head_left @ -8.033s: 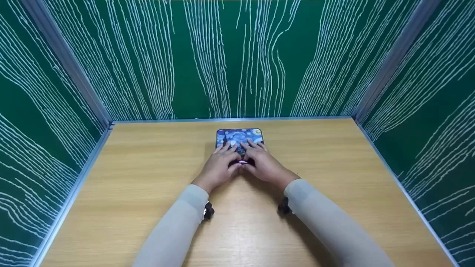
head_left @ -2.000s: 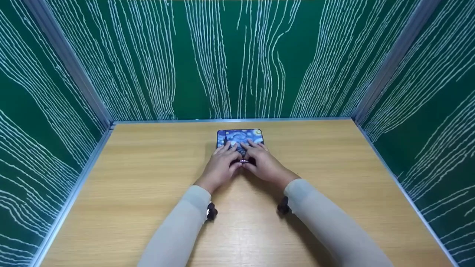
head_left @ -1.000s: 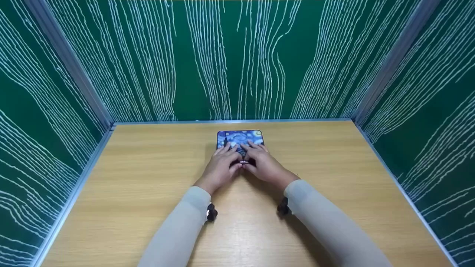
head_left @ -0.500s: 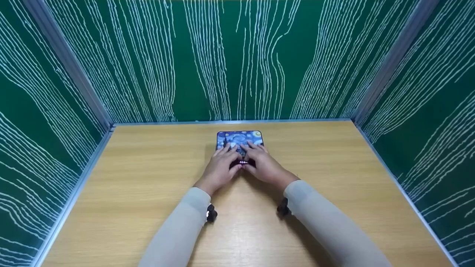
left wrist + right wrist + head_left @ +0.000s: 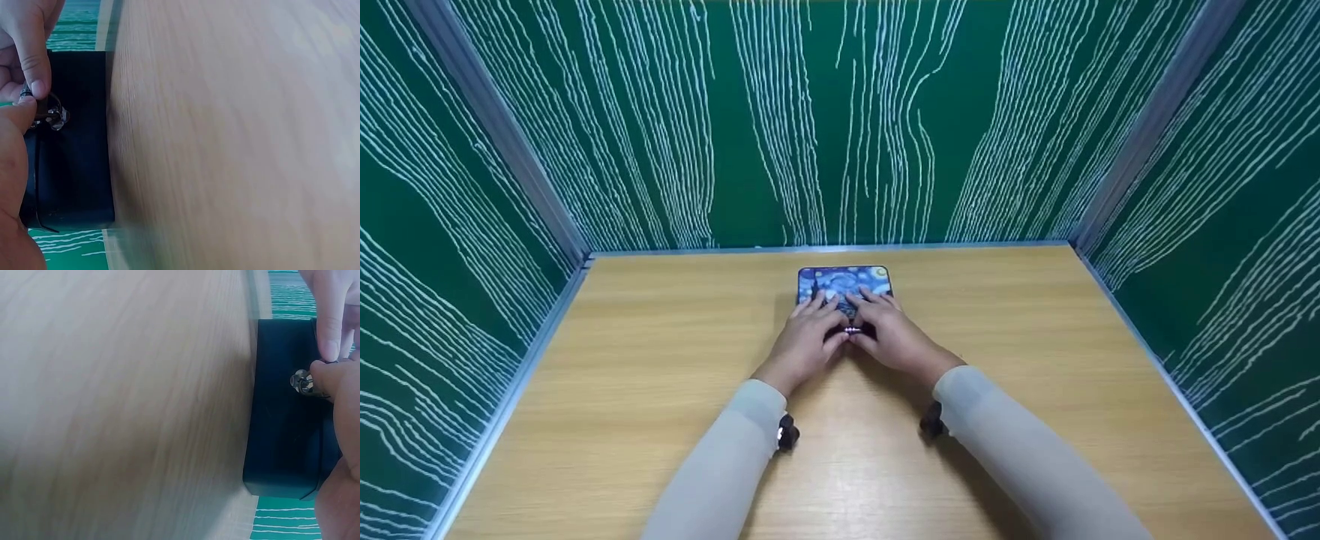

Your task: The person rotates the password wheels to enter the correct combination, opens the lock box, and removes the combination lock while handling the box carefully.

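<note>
So the Starry Night box (image 5: 844, 280) is at 12 o'clock on the wood-grain table (image 5: 840, 465), near the back edge, printed side up. Both hands are on its 6 o'clock side: the left hand (image 5: 805, 335) and right hand (image 5: 895, 331) each have thumb and forefinger closed in a pinch at the little metal clasp (image 5: 304, 383), with the other fingers resting spread over the lid. What gets in the way is mostly the hands themselves, they hide the near part of the print, and the thumbs cover some of the clasp so I can't tell exactly how it sits. Pale sleeves (image 5: 720, 465) come in from 7 and 5 o'clock, a black wrist camera (image 5: 788, 433) on the inner side of each. Around it all, green walls (image 5: 750, 165) with wobbly white lines at 9, 12 and 3 o'clock, plus metal posts (image 5: 502, 139) at roughly 10 and 2
</note>
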`<action>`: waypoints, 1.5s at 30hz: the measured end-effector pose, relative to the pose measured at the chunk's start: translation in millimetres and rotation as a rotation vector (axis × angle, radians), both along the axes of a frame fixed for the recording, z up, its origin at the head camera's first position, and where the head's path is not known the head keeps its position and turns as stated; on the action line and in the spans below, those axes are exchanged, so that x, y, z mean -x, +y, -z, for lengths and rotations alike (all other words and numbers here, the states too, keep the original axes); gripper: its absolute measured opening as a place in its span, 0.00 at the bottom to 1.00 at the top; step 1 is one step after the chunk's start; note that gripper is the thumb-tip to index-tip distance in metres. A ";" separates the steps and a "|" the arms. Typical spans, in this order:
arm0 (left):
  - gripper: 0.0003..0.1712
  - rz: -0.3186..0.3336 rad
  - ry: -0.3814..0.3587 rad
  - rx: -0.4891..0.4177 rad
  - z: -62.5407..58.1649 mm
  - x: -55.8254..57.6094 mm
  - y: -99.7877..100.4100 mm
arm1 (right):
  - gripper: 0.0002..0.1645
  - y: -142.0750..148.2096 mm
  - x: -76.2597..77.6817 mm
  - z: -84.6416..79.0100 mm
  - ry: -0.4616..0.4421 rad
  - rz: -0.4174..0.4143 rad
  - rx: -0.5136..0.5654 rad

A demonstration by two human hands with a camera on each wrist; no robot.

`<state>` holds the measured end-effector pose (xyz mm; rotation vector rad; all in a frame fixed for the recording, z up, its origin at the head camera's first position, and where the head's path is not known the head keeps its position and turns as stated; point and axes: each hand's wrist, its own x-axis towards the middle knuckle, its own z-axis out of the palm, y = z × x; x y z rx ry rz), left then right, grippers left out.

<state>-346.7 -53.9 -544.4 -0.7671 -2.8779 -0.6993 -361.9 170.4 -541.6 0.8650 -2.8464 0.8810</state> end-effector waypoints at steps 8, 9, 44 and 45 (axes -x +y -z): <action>0.20 -0.002 0.011 -0.003 3.1 1.0 0.0 | 0.04 0.1 0.2 -0.5 -0.012 -0.001 0.008; 0.20 -0.003 0.010 -0.007 3.5 1.0 0.1 | 0.03 0.0 0.1 -0.6 -0.015 0.002 0.008; 0.17 -0.005 -0.001 -0.013 3.7 0.5 -0.3 | 0.04 0.5 -0.8 -1.0 -0.026 0.016 0.015; 0.17 -0.004 0.000 -0.016 3.7 0.5 -0.3 | 0.04 0.7 -0.8 -1.0 -0.026 0.014 0.016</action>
